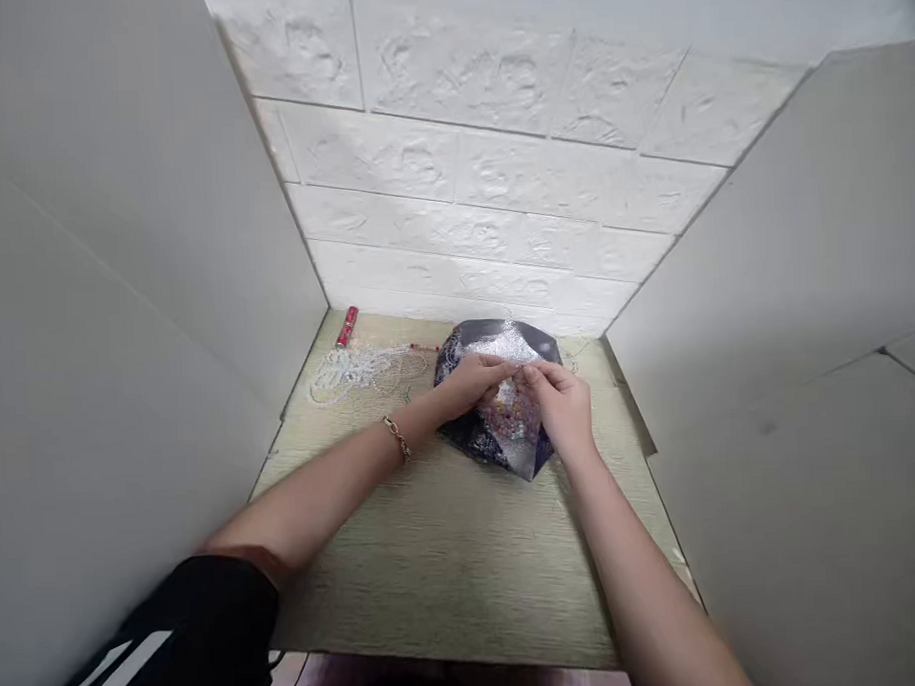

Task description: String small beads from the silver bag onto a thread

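My left hand and my right hand meet over a dark purple, silver-lined foil bag lying opened out on the pale wooden desk. A heap of small coloured beads lies on the bag between my hands. The fingers of both hands are pinched together at the middle, on something too small to name. A bracelet is on my left wrist.
A tangle of clear bead strands lies at the back left of the desk, with a small red tube behind it. White panels close in the desk on the left and right, and a white brick-pattern wall stands behind.
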Tool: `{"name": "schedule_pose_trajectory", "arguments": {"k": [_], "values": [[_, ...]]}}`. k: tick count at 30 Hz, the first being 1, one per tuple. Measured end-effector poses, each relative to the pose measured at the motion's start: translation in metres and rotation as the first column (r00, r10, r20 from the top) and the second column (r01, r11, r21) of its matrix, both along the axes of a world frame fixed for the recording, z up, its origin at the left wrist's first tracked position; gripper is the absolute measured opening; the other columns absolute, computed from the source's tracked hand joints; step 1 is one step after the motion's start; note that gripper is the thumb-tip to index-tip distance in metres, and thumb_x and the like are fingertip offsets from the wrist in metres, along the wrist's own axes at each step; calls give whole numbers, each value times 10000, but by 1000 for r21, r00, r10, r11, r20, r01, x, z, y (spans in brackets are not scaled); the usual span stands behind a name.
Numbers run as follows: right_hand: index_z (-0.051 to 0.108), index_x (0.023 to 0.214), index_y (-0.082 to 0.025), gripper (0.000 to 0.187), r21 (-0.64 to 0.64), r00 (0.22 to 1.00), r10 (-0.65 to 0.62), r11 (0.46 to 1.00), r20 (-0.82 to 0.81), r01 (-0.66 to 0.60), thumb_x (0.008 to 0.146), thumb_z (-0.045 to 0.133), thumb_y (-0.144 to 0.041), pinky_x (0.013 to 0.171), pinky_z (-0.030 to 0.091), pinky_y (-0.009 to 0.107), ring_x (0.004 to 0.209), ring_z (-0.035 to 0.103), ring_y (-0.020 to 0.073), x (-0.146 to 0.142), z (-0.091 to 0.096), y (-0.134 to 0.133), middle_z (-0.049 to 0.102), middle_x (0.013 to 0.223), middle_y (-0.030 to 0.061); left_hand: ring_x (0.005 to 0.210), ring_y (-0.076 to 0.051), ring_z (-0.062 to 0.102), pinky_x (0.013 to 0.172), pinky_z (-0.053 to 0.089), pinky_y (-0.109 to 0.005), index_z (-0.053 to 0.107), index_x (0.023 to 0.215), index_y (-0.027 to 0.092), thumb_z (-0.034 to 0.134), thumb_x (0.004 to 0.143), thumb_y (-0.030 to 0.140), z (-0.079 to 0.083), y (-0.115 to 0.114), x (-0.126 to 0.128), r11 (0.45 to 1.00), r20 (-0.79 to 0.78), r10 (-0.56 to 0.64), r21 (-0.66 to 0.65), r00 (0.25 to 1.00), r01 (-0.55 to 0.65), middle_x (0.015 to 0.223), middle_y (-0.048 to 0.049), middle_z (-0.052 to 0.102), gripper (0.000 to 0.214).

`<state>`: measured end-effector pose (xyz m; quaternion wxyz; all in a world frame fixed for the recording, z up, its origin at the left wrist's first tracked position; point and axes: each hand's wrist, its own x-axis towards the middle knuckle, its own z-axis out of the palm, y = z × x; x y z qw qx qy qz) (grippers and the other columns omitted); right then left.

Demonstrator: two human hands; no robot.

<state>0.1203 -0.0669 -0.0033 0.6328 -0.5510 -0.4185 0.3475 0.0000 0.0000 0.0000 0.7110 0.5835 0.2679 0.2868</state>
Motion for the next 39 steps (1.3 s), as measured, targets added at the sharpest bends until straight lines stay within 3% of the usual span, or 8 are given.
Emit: {"name": "schedule_pose_trajectory", "arguments": {"k": [7, 22, 27, 33, 39], "values": [[624, 741, -156, 241, 8, 999, -16, 1000, -44, 16, 651, 652, -378, 680, 488, 300, 667, 588, 147, -2, -1, 3, 628, 679, 14, 315, -20, 203, 330, 130, -188, 484, 592, 148, 616, 674, 459, -2, 1, -1, 999, 33, -29, -32, 999, 30, 362, 96, 273, 347], [609, 759, -153, 244, 36, 1000, 1, 999, 19, -1, 696, 612, -389, 702, 490, 305, 676, 580, 145, -3, -1, 2, 611, 693, 22, 313, -18, 177, 332, 104, -193, 497, 619, 148, 618, 673, 460, -3, 1, 0, 998, 36, -23, -64, 999, 26, 363, 98, 257, 339], [607, 754, -154, 216, 9, 994, 10, 1000, 111, -11, 714, 585, -365, 676, 490, 304, 683, 574, 150, -1, 4, 0, 612, 696, 26, 323, -11, 163, 339, 81, -197, 479, 603, 150, 616, 688, 438, -3, 1, -1, 992, 68, -83, -92, 994, 89, 392, 96, 239, 330], [641, 727, -177, 149, 167, 915, -27, 985, 403, -44, 750, 553, -295, 793, 461, 332, 908, 564, 176, 6, 11, -2, 624, 908, 63, 333, -1, 208, 346, 63, -206, 547, 755, 143, 643, 669, 432, 0, 0, -1, 983, 117, -116, -130, 986, 131, 480, 84, 300, 317], [644, 749, -195, 145, 210, 859, -66, 976, 507, -50, 766, 542, -297, 785, 462, 338, 942, 552, 181, 8, 12, -3, 611, 928, 67, 337, -3, 242, 349, 85, -207, 572, 741, 125, 662, 643, 435, -2, 1, -2, 986, 115, -122, -98, 986, 133, 467, 85, 325, 338]]}}
